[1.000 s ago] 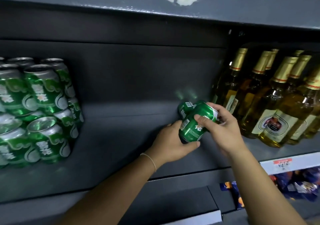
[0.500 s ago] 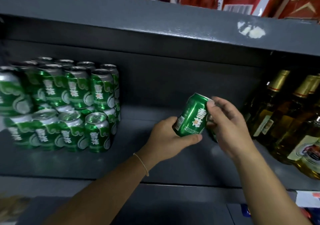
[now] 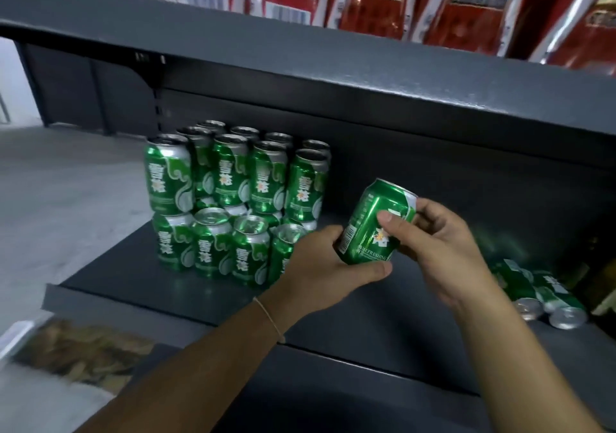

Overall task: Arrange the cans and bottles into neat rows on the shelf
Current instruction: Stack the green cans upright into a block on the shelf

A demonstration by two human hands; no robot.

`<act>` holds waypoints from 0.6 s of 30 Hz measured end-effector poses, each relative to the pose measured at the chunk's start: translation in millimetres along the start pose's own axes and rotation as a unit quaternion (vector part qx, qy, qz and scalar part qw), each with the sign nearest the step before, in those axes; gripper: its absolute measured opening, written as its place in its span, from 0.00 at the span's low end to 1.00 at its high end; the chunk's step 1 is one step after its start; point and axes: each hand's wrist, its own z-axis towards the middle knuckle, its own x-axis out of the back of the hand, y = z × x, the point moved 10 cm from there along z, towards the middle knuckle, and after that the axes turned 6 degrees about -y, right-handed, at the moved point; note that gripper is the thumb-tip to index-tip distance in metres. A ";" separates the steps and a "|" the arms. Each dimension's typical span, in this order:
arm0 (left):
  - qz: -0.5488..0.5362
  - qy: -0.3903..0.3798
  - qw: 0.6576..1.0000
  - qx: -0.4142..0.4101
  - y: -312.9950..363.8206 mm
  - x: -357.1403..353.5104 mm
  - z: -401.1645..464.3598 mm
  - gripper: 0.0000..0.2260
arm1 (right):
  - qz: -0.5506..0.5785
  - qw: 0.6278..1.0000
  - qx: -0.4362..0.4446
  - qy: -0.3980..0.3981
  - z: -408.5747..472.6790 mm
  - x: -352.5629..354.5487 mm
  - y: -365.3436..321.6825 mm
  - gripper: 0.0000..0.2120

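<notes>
A green can [image 3: 373,222] tilts in the air over the dark grey shelf [image 3: 140,279], held by both hands. My left hand [image 3: 320,262] grips its lower end from below. My right hand [image 3: 436,242] holds its upper part, thumb across the front. To the left, several green cans [image 3: 233,199] stand stacked in two layers near the shelf's left end. Two more green cans [image 3: 533,292] lie on their sides on the shelf at the right, behind my right forearm.
The upper shelf board [image 3: 333,65] overhangs closely, loaded with red packages [image 3: 383,2]. A bottle [image 3: 600,282] shows dimly at the far right edge. Bare shelf lies between the stack and the lying cans. A lower shelf [image 3: 333,399] sits below.
The view has swung left, so the stack now sits near centre and the bottles have slid out right. Both hands carried the can leftward toward the stack; two lying cans came into sight.
</notes>
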 end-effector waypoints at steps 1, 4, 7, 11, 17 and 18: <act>0.001 0.003 1.000 -0.003 -0.5 9.9 -2.6 0.14 | 0.000 1.000 -0.001 -0.007 2.1 -11.2 -0.5 0.24; 0.004 0.013 1.000 -0.003 -4.1 39.4 -11.2 0.14 | -0.010 1.000 0.002 -0.029 7.9 -42.8 -3.7 0.25; 0.011 0.028 1.000 -0.007 -9.7 69.0 -20.5 0.15 | -0.018 0.999 0.006 -0.049 13.3 -73.3 -5.9 0.27; 0.001 0.037 0.999 -0.013 -18.8 102.9 -31.2 0.16 | -0.019 0.998 0.020 -0.050 20.3 -111.6 -8.9 0.28; 0.035 0.005 0.999 0.003 -51.4 141.2 -48.3 0.17 | -0.043 0.997 0.026 -0.052 34.3 -163.5 0.4 0.27; 0.050 0.007 0.999 0.019 -62.9 148.1 -50.6 0.16 | -0.055 0.997 0.027 -0.046 37.6 -169.9 2.6 0.27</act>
